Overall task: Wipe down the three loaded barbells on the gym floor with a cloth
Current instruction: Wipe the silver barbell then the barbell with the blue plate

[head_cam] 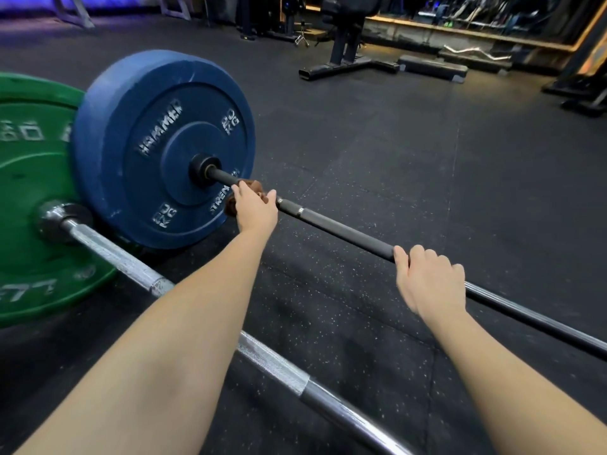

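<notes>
Black barbell (345,231), cloth (252,185) near blue plate (147,126)

Blue bumper plate (157,142), left: raised "HAMMER", "20 KG" twice, partial "TREN" near the hub. Green bumper plate (29,192), far left: cropped fragments ("60" legible, rest unreadable).

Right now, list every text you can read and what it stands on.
"HAMMER": blue plate.
"20 KG": blue plate, twice.
"STREN": blue plate, rest hidden by cloth.
Green plate: raised letters blurred and cut off, unreadable.
</notes>
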Demonstrator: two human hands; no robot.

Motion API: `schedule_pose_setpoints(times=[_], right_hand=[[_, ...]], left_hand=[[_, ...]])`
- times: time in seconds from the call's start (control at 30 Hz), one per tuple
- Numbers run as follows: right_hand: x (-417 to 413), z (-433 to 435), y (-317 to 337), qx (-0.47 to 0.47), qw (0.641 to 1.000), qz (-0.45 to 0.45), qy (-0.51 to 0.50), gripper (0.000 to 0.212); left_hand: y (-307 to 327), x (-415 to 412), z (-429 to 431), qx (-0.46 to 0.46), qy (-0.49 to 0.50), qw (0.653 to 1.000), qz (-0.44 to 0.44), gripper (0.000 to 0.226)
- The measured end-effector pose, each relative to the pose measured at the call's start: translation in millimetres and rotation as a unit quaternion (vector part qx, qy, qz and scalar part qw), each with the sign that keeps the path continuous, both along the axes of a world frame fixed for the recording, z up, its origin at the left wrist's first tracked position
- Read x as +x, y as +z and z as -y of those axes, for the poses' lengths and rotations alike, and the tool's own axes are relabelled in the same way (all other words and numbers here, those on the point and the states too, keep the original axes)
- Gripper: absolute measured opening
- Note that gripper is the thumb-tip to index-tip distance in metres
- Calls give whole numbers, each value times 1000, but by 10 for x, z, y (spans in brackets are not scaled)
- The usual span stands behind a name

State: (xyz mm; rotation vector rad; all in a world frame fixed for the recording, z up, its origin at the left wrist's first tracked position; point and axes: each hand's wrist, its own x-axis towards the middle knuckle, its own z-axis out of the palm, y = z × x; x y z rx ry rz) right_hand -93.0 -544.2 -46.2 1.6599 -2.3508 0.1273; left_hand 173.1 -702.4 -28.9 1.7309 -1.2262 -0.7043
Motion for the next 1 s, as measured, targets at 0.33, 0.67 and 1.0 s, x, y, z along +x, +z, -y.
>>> schedule_pose_setpoints(times=[0.33, 0.67, 1.0], right_hand=[[7, -21, -16, -27, 1000, 4, 10, 45], [-23, -10, -37, -22, 1000, 3, 7, 44], [6, -10, -140, -106, 994, -1, 11, 46]], left_hand=[[-129, -807, -630, -3, -29, 994, -108, 58], [-112, -921, -469, -4, 40, 980, -195, 70], [-30, -406, -250, 9, 72, 971, -228, 42]])
